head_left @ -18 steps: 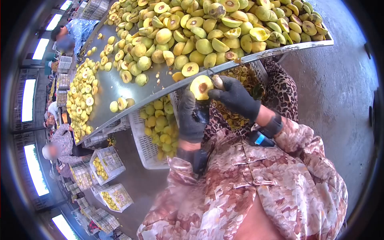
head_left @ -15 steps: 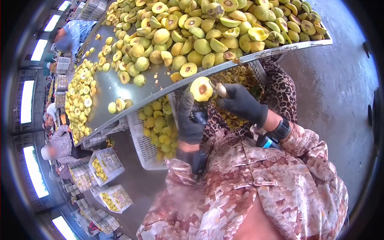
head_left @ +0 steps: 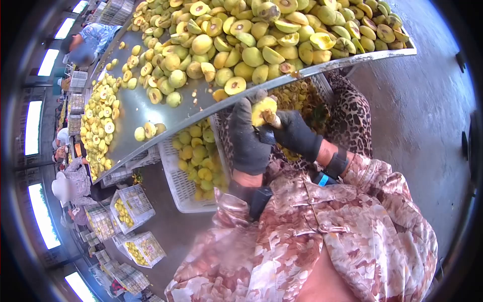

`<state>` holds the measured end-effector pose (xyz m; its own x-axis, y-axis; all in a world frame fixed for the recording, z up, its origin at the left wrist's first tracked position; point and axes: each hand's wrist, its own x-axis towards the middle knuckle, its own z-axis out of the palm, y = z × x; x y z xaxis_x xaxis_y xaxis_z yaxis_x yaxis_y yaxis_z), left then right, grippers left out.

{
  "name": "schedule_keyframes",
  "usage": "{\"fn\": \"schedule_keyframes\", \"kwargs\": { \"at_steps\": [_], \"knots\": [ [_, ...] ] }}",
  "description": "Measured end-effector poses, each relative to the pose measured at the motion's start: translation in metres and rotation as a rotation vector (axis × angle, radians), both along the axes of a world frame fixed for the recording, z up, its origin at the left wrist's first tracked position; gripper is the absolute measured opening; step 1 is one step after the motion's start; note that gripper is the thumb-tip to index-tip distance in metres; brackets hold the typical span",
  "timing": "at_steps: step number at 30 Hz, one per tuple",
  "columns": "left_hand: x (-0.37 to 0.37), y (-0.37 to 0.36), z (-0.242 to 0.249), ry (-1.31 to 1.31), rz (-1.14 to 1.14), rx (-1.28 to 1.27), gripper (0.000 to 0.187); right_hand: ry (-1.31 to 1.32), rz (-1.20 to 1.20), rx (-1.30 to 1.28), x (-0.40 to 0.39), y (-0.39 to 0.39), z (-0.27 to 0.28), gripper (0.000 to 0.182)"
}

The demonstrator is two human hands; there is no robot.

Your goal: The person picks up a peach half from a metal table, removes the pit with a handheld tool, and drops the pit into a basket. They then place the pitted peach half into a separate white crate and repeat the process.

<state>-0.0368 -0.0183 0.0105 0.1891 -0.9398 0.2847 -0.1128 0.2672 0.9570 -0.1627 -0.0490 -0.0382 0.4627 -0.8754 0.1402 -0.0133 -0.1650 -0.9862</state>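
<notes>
Observed a grey concrete floor (head_left: 402,131), smooth, with a damp-looking sheen and bluish glare at right, duller and darker at lower centre. Noted across the top a sheet-metal table (head_left: 188,115) with a pale rim, reflecting a bright patch of light from its bare surface. Recorded at far left, tipped sideways in view, a dark wall (head_left: 25,168) broken by a row of glaring rectangular windows (head_left: 33,128), with stacked pale crates (head_left: 113,12) nearby, finer details too small to tell.
</notes>
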Motion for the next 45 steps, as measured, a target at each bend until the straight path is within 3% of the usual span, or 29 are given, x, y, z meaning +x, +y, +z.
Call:
{"fn": "schedule_keyframes", "kwargs": {
  "at_steps": [1, 2, 3, 5, 6, 9, 11, 14, 17, 18, 19, 20, 21, 23, 25, 27, 29, 30, 32, 33, 35, 37, 38, 39, 41, 42, 43, 45],
  "knots": [
    [-0.006, -0.003, 0.004, 0.029, 0.026, -0.001, 0.040, 0.019, -0.037, -0.079, 0.005, -0.004, -0.003, 0.019],
    [-0.006, -0.006, 0.001, 0.331, -0.015, 0.071, 0.042, 0.042, -0.076, -0.150, 0.007, -0.004, -0.006, 0.018],
    [-0.007, -0.010, 0.002, 0.163, 0.004, 0.017, 0.044, 0.069, -0.122, -0.220, 0.008, -0.005, -0.005, 0.018],
    [-0.006, -0.011, 0.006, -0.168, 0.038, -0.082, 0.047, 0.016, -0.019, -0.043, 0.002, -0.004, -0.004, 0.017],
    [-0.005, -0.011, 0.004, 0.151, 0.020, 0.032, 0.050, -0.015, 0.045, 0.012, 0.002, -0.004, -0.005, 0.018],
    [-0.007, -0.009, 0.010, 0.594, -0.025, 0.170, 0.051, 0.085, 0.013, -0.259, 0.003, -0.012, 0.002, 0.022],
    [-0.009, -0.008, 0.010, 0.499, -0.015, 0.152, 0.050, 0.223, -0.064, -0.413, 0.000, -0.012, 0.003, 0.023],
    [-0.013, -0.007, 0.017, 0.310, 0.029, 0.136, 0.047, 0.087, 0.076, -0.121, 0.010, -0.008, -0.031, 0.021],
    [-0.009, 0.001, 0.032, -0.101, 0.091, 0.043, 0.043, -0.170, 0.220, 0.049, 0.006, -0.009, -0.014, 0.029],
    [-0.005, -0.002, 0.036, -0.246, 0.107, 0.002, 0.043, -0.159, 0.253, 0.107, 0.001, -0.007, 0.005, 0.037],
    [-0.009, -0.002, 0.047, -0.224, 0.109, 0.032, 0.044, -0.123, 0.316, 0.180, -0.002, -0.010, -0.003, 0.033],
    [-0.013, -0.002, 0.058, -0.202, 0.111, 0.063, 0.045, 0.020, 0.248, -0.054, -0.007, -0.008, 0.015, 0.034],
    [-0.022, 0.003, 0.071, 0.004, 0.098, 0.168, 0.046, 0.001, 0.216, -0.100, -0.006, -0.005, 0.013, 0.026],
    [-0.020, 0.002, 0.072, 0.096, -0.006, 0.209, 0.044, -0.042, 0.176, -0.179, -0.006, -0.008, 0.010, 0.013],
    [-0.019, 0.004, 0.079, 0.145, -0.097, 0.225, 0.044, -0.220, 0.410, -0.126, -0.022, -0.011, 0.041, 0.026],
    [-0.019, 0.012, 0.087, 0.152, -0.183, 0.211, 0.044, -0.181, 0.615, -0.069, -0.033, -0.015, 0.051, 0.035],
    [-0.010, 0.007, 0.064, 0.218, -0.082, 0.027, 0.041, 0.079, 0.800, -0.014, -0.037, -0.018, 0.041, 0.039],
    [-0.005, 0.005, 0.052, 0.241, -0.034, -0.066, 0.040, 0.040, 0.794, -0.081, -0.037, -0.017, 0.047, 0.034],
    [0.036, 0.020, 0.025, 0.759, 0.019, 0.100, 0.033, -0.037, 0.774, -0.216, -0.036, -0.012, 0.060, 0.031],
    [0.056, 0.021, 0.038, 1.053, 0.063, 0.176, 0.030, -0.001, 0.599, -0.250, -0.040, -0.012, 0.076, 0.021],
    [0.111, 0.036, 0.042, 0.532, 0.242, 0.220, 0.030, 0.360, 0.379, -0.012, -0.056, -0.025, 0.036, 0.013],
    [0.206, 0.022, -0.020, -0.711, 0.548, 0.464, 0.030, 0.858, 0.320, -0.139, -0.079, -0.028, 0.006, 0.015],
    [0.209, 0.014, -0.017, -1.018, 0.573, 0.184, 0.035, 1.079, 0.297, -0.525, -0.081, -0.032, 0.001, 0.021],
    [0.208, -0.004, -0.008, -1.314, 0.586, -0.134, 0.042, 0.942, 0.249, -0.473, -0.071, -0.037, 0.007, 0.021],
    [0.191, -0.045, 0.007, -1.343, 0.426, -0.161, 0.049, 0.696, 0.179, -0.336, -0.058, -0.023, 0.025, 0.020],
    [0.195, -0.079, -0.017, -1.286, 0.241, -0.232, 0.051, 0.728, 0.218, -0.288, -0.053, -0.021, 0.029, 0.015],
    [0.202, -0.113, -0.051, -1.233, 0.069, -0.314, 0.052, 0.630, 0.252, -0.276, -0.056, -0.018, 0.022, 0.020],
    [0.190, -0.142, -0.069, -1.473, -0.033, -0.315, 0.051, 0.466, 0.315, -0.363, -0.063, -0.013, 0.001, 0.038]
  ]
}}
